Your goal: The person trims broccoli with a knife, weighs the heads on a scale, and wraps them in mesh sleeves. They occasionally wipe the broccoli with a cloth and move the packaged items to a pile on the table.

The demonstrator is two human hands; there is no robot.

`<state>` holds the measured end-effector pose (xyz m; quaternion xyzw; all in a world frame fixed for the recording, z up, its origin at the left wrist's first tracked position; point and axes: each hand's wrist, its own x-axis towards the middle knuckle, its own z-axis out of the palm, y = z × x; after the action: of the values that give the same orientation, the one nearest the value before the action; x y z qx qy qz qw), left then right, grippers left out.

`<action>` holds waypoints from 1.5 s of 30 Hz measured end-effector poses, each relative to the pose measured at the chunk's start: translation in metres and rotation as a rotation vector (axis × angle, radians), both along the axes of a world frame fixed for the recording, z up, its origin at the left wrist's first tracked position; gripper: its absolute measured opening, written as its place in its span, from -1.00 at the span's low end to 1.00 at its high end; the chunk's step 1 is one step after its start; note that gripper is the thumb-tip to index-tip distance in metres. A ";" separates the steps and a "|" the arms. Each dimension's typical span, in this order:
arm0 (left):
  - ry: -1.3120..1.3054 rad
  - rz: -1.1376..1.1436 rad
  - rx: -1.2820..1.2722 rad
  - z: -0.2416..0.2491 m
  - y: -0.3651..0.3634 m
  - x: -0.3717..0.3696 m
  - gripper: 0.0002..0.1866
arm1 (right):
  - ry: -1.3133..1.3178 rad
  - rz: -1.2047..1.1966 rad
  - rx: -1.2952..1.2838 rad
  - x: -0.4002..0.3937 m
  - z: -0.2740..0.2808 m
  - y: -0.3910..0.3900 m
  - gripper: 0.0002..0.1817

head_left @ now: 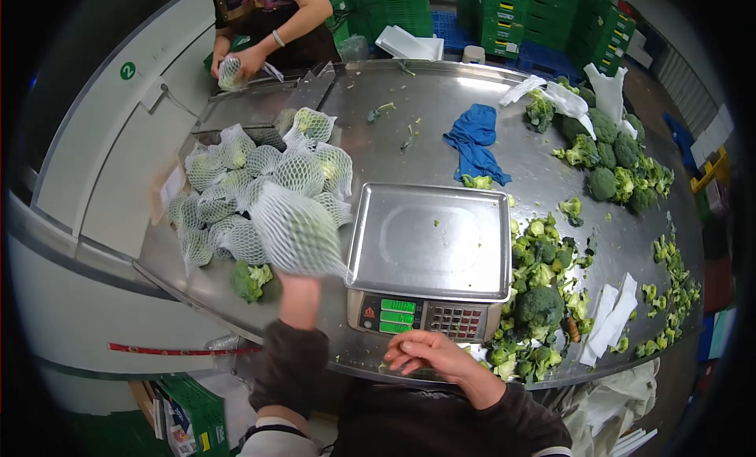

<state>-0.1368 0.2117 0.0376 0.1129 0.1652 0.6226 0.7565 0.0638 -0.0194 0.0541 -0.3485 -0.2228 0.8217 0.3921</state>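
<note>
My left hand (299, 290) is mostly hidden behind a net-wrapped broccoli (295, 233), which it grips at the near edge of a pile of broccoli in white foam nets (236, 170). The held one is slightly blurred. My right hand (437, 355) hovers in front of the keypad of a digital scale (429, 256), fingers loosely bent and apart, with nothing visible in them. The scale's steel pan holds only small green crumbs, and its green display is lit. A bare broccoli piece (252, 281) lies just left of my left wrist.
Right of the scale lie broccoli trimmings (543, 260) and a broccoli head (539, 307). More broccoli heads (614, 146), white nets (610, 319) and a blue cloth (476, 142) are on the steel table. Across it, a co-worker's hands (246, 62) hold a netted piece.
</note>
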 end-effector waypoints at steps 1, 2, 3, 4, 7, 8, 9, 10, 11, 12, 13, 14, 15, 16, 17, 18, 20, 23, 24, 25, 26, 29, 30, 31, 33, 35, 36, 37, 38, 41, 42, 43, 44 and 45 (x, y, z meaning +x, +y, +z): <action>0.201 0.208 -0.196 0.037 0.016 0.001 -0.51 | 0.000 -0.016 -0.003 0.004 -0.006 -0.001 -0.65; 0.218 0.262 -0.187 0.039 0.042 -0.011 -0.52 | 0.010 -0.107 -0.055 0.009 -0.012 -0.003 -0.66; 0.230 0.303 -0.182 0.033 0.072 -0.033 -0.53 | 0.016 -0.209 -0.110 0.015 -0.016 -0.007 -0.66; 0.261 0.283 -0.071 -0.001 0.118 -0.073 -0.53 | -0.025 -0.264 -0.134 0.019 -0.013 -0.009 -0.67; 0.429 0.307 -0.173 0.017 0.143 -0.092 -0.46 | -0.074 -0.366 -0.131 0.029 -0.013 -0.018 -0.68; 0.376 0.331 -0.153 0.017 0.154 -0.099 -0.42 | -0.088 -0.429 -0.156 0.032 -0.015 -0.023 -0.68; 0.389 0.332 -0.283 0.011 0.156 -0.109 -0.37 | -0.173 -0.472 -0.076 0.036 -0.017 -0.027 -0.70; 0.365 0.288 -0.136 0.008 0.152 -0.113 -0.37 | -0.257 -0.500 0.004 0.040 -0.018 -0.032 -0.71; 0.408 0.290 -0.082 0.010 0.144 -0.107 -0.41 | -0.358 -0.635 0.018 0.046 -0.013 -0.038 -0.74; 0.447 0.303 -0.026 0.013 0.133 -0.101 -0.45 | -0.673 -0.739 0.125 0.055 -0.016 -0.046 -0.76; 0.444 0.290 -0.030 0.012 0.120 -0.098 -0.45 | -0.991 -0.823 0.236 0.067 -0.019 -0.056 -0.77; 0.576 0.229 0.053 0.012 0.107 -0.095 -0.49 | -1.222 -0.883 0.278 0.082 -0.011 -0.064 -0.74; 0.706 0.168 0.138 0.018 0.092 -0.083 -0.53 | -1.454 -0.934 0.321 0.100 -0.003 -0.072 -0.70; 0.704 0.163 0.136 0.024 0.075 -0.069 -0.53 | -1.615 -0.961 0.313 0.115 0.000 -0.079 -0.65; 0.828 0.071 0.183 0.038 0.049 -0.047 -0.55 | -1.773 -0.982 0.305 0.128 0.002 -0.085 -0.59; 0.950 -0.021 0.231 0.045 0.026 -0.026 -0.56 | -1.843 -0.896 0.293 0.141 0.004 -0.089 -0.42; 1.030 -0.176 0.311 0.048 -0.007 0.009 -0.56 | -1.831 -0.792 0.241 0.151 -0.016 -0.092 -0.34; 1.153 -0.497 0.447 0.047 -0.049 0.060 -0.52 | -1.639 -0.698 0.213 0.170 -0.037 -0.095 -0.18; 1.109 -0.587 0.454 0.047 -0.064 0.077 -0.54 | -1.583 -0.721 0.231 0.175 -0.036 -0.095 -0.16; 1.067 -0.676 0.456 0.047 -0.079 0.093 -0.55 | -1.523 -0.741 0.248 0.179 -0.035 -0.097 -0.15; 0.998 -0.788 0.490 0.045 -0.093 0.108 -0.51 | -1.452 -0.753 0.193 0.182 -0.031 -0.100 -0.13; 0.860 -1.054 0.577 0.043 -0.133 0.161 -0.26 | -1.025 -0.750 0.191 0.186 -0.003 -0.107 -0.09; 0.890 -1.040 0.682 0.046 -0.146 0.180 -0.16 | -0.932 -0.718 0.222 0.185 0.008 -0.106 -0.04; 0.916 -1.021 0.792 0.049 -0.157 0.199 -0.05 | -0.924 -0.638 0.252 0.187 0.017 -0.106 -0.02; 1.070 -1.048 0.931 0.060 -0.175 0.228 0.03 | -0.835 -0.572 0.344 0.186 0.034 -0.102 -0.03; 1.014 -1.047 1.275 0.051 -0.175 0.245 -0.03 | -0.933 -0.529 0.391 0.186 0.040 -0.101 -0.04; 1.008 -1.052 1.287 0.047 -0.176 0.249 -0.03 | -0.801 -0.566 0.343 0.193 0.040 -0.105 -0.07; 0.934 -1.006 1.183 0.042 -0.178 0.247 -0.06 | -0.664 -0.598 0.294 0.198 0.039 -0.108 -0.11; 0.866 -0.955 1.075 0.039 -0.179 0.247 -0.09 | -0.584 -0.650 0.329 0.207 0.019 -0.111 -0.16; 0.825 -0.817 0.652 0.039 -0.175 0.238 -0.09 | -0.628 -0.775 0.260 0.231 0.005 -0.123 -0.40; 0.872 -0.672 0.660 0.039 -0.168 0.234 -0.11 | -0.748 -0.819 0.246 0.242 -0.011 -0.130 -0.47; 0.903 -0.640 0.648 0.038 -0.159 0.229 -0.11 | -0.865 -0.859 0.237 0.253 -0.026 -0.136 -0.54; 0.953 -0.482 0.609 0.036 -0.149 0.223 -0.14 | -0.839 -0.924 0.172 0.262 -0.032 -0.142 -0.60; 0.999 -0.324 0.573 0.034 -0.140 0.216 -0.16 | -0.812 -0.987 0.104 0.269 -0.039 -0.148 -0.66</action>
<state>0.0792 0.0718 0.0712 0.6151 0.3071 0.3906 0.6122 0.3326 -0.1670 0.0155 -0.6742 -0.2063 0.3350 0.6250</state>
